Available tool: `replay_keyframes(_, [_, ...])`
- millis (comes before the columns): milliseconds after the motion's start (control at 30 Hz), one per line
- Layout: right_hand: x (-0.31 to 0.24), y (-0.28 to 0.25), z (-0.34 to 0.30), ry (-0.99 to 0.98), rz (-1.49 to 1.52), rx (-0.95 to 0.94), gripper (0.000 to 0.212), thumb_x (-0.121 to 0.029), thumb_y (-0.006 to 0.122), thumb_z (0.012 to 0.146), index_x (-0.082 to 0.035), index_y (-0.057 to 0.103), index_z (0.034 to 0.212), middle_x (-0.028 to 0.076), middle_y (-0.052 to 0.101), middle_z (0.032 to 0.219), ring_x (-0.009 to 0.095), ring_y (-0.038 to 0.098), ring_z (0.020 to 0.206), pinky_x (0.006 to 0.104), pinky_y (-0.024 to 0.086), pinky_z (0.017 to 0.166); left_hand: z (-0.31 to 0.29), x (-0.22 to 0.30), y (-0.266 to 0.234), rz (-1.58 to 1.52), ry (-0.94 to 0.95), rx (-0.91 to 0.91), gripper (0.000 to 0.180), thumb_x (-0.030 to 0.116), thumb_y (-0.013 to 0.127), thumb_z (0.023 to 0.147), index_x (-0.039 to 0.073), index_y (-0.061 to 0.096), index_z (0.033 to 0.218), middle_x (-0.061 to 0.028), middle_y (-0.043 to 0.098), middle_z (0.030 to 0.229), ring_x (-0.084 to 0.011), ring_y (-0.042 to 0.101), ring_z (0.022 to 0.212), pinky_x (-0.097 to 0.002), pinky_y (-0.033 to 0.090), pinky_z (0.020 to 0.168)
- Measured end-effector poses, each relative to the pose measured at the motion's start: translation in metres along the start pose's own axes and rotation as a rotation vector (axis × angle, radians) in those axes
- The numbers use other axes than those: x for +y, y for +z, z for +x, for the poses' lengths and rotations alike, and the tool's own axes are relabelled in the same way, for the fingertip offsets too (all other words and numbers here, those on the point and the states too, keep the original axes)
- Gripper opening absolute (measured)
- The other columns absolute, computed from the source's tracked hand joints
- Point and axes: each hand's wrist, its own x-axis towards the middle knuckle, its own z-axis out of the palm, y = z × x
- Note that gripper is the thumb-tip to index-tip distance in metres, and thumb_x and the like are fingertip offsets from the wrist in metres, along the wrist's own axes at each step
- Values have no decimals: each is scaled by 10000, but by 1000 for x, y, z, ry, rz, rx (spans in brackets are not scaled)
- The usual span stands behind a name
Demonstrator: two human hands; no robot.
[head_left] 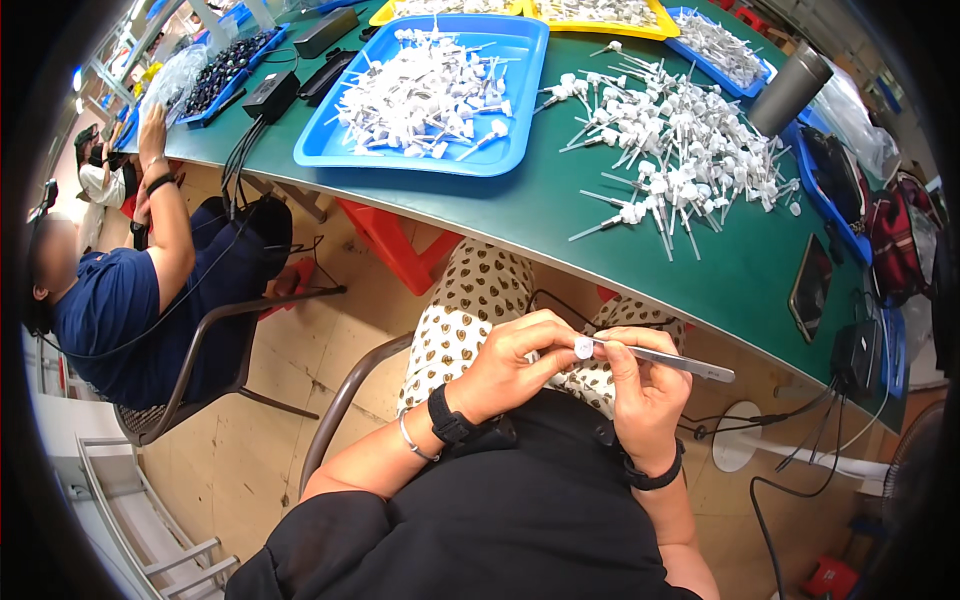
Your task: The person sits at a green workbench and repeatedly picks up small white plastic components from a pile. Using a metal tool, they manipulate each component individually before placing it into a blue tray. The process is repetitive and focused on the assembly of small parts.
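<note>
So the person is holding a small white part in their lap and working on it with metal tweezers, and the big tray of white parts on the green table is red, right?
Not quite: the tray is blue, not red, as the head view shows. The rest holds: the left hand holds a small white part over the lap, the right hand works on it with metal tweezers, and the table is green.

Tray (500, 150) on table (560, 215), loose pump-parts pile (680, 160) right of it, phone (810, 287) nr table's right edge.
</note>
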Motion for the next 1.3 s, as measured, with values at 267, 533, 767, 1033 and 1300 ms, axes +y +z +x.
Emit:
replay_keyframes(267, [0, -1, 0, 32, 19, 0, 71, -20, 678, 960, 35, 655, 999, 101, 724, 922, 141, 694, 763, 252, 547, 665, 0, 0, 0, -12, -2, 0, 141, -8, 731, 892, 10, 734, 1032, -97, 704, 949, -167, 685, 814, -270, 553, 694])
replay_keyframes(533, [-3, 0, 1, 53, 77, 12, 61, 1, 654, 968, 49, 641, 1003, 116, 721, 932, 162, 719, 809, 275, 589, 725, -3, -3, 1, -77, -49, 3, 153, -29, 695, 913, -6, 716, 1063, -105, 679, 988, -156, 695, 826, -255, 572, 685])
replay_keyframes(767, [-3, 3, -1, 30, 30, 31, 53, -2, 659, 965, 41, 647, 992, 113, 720, 928, 163, 711, 789, 278, 580, 698, -3, -1, 2, -144, -67, 5, 148, -37, 672, 928, -21, 705, 1072, -109, 664, 999, -172, 722, 815, -256, 594, 668])
replay_keyframes(1033, [-6, -2, 6, -163, -228, -98, 48, -18, 678, 950, 21, 659, 968, 112, 720, 896, 159, 688, 743, 293, 552, 656, -1, 3, 0, -76, 3, 4, 135, -45, 688, 911, -18, 710, 1042, -115, 678, 977, -172, 712, 799, -266, 593, 666])
replay_keyframes(1300, [-12, -16, 6, 143, 14, -100, 90, 8, 673, 947, 54, 667, 1024, 105, 717, 918, 140, 696, 779, 251, 564, 733, -1, -1, 0, -157, -22, -40, 104, -30, 672, 933, -22, 700, 1032, -125, 682, 1018, -187, 715, 853, -288, 604, 738])
